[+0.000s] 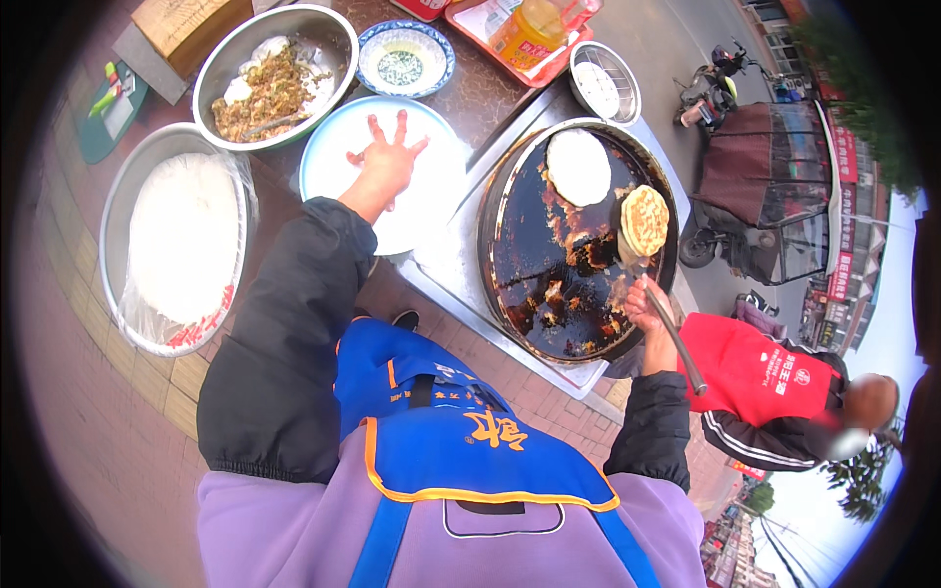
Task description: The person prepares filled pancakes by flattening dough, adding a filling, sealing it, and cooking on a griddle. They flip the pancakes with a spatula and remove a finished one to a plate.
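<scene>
My left hand [387, 165] has its fingers spread over a round white board with a blue rim [328, 186], holding nothing that I can see. Whether the palm touches the board is hidden. In my right hand [647, 306] is the handle of a metal spatula [676, 338], its blade at the right side of a large round black pan [520, 294]. A browned flatbread [644, 220] rests on the blade, tilted toward the pan's right rim. Farther back in the pan lies a pale round flatbread [578, 168]. Dark oil and scorched crumbs coat the pan's bottom.
Left stand a metal bowl of filling [260, 98] and a plastic-covered basin of white dough [186, 235]. Behind the board is a patterned oil bowl [404, 61]. Near the pan are a wire-mesh bowl [605, 83] and, at right, a person in a red apron [745, 367].
</scene>
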A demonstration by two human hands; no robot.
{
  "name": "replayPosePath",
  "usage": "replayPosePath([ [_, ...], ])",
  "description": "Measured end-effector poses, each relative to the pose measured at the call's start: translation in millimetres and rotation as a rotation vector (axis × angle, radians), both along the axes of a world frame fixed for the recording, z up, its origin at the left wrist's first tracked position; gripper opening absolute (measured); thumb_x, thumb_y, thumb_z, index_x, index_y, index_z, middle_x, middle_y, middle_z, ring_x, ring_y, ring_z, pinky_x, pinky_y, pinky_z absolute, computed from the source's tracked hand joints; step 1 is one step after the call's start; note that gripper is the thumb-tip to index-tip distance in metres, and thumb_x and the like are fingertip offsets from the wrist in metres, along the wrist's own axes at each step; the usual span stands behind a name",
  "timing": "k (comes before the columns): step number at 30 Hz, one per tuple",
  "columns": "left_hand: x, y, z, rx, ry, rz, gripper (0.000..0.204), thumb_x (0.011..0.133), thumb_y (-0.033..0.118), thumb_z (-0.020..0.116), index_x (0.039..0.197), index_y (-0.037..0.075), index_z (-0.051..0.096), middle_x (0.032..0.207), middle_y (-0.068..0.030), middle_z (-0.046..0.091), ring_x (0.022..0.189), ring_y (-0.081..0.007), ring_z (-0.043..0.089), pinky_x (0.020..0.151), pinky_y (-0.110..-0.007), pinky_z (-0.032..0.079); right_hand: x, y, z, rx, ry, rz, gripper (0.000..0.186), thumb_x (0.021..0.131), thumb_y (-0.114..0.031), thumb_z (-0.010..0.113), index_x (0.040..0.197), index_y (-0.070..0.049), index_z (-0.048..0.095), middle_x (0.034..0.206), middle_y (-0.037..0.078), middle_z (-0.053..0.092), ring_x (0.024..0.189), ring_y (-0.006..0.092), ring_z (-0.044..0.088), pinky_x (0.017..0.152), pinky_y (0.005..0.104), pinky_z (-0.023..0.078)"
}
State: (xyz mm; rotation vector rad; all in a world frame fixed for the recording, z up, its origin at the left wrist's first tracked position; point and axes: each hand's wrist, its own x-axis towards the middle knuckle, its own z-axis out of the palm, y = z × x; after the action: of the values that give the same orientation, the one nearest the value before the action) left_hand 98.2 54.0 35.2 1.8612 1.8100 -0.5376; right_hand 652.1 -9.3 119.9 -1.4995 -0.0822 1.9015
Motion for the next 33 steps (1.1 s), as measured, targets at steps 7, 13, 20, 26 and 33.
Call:
replayPosePath([
  [7,-1.5,-2.4,0.2,0.032,0.011,-0.031,0.150,0.044,0.021,0.100,0.158,0.045,0.007,0.166,-0.0155,-0.019,0.144,-0.0631,-0.003,0.083,-0.069,0.056,-50.1,-29.5,27.6,0.144,-0.451,0.562,0.043,0.105,-0.044,0.049,0.074,-0.014,0.046,0.062,-0.003,0.039,0.054,0.0118,0.038,0.050,0.0281,0.032],
  [13,-0.6,-2.6,8.5,0.027,0.068,-0.065,0.150,0.044,0.027,0.100,0.158,0.045,0.004,0.166,-0.0165,-0.017,0.144,-0.0635,0.000,0.084,-0.069,0.055,-38.0,154.1,45.2,0.491,-1.177,1.241,0.049,0.104,-0.045,0.049,0.080,-0.003,0.059,0.071,0.006,0.055,0.068,0.0208,0.050,0.063,0.0347,0.041],
  [20,3.1,0.7,19.3,-0.011,0.057,-0.059,0.146,0.046,0.023,0.098,0.158,0.045,0.008,0.167,-0.0163,-0.013,0.145,-0.0624,0.003,0.084,-0.068,0.055,-70.4,365.8,14.5,0.483,-1.831,1.654,0.046,0.099,-0.039,0.047,0.111,-0.002,0.071,0.114,0.025,0.068,0.108,0.0421,0.065,0.092,0.0493,0.051],
  [26,5.1,2.8,20.8,-0.011,0.088,-0.061,0.145,0.045,0.020,0.098,0.159,0.044,0.011,0.167,-0.0163,-0.012,0.145,-0.0616,0.005,0.084,-0.065,0.057,-92.6,435.9,-22.7,0.355,-1.887,1.757,0.037,0.089,-0.026,0.054,0.114,-0.007,0.073,0.122,0.018,0.069,0.114,0.0364,0.065,0.099,0.0451,0.050],
  [33,4.4,5.3,19.6,-0.011,0.079,-0.045,0.147,0.041,0.018,0.098,0.158,0.044,0.014,0.167,-0.0147,-0.011,0.146,-0.0591,0.005,0.084,-0.068,0.057,-90.2,463.2,-78.8,0.274,-2.130,1.941,0.032,0.090,-0.025,0.056,0.113,-0.013,0.075,0.124,0.009,0.070,0.114,0.0286,0.068,0.093,0.0431,0.050],
])
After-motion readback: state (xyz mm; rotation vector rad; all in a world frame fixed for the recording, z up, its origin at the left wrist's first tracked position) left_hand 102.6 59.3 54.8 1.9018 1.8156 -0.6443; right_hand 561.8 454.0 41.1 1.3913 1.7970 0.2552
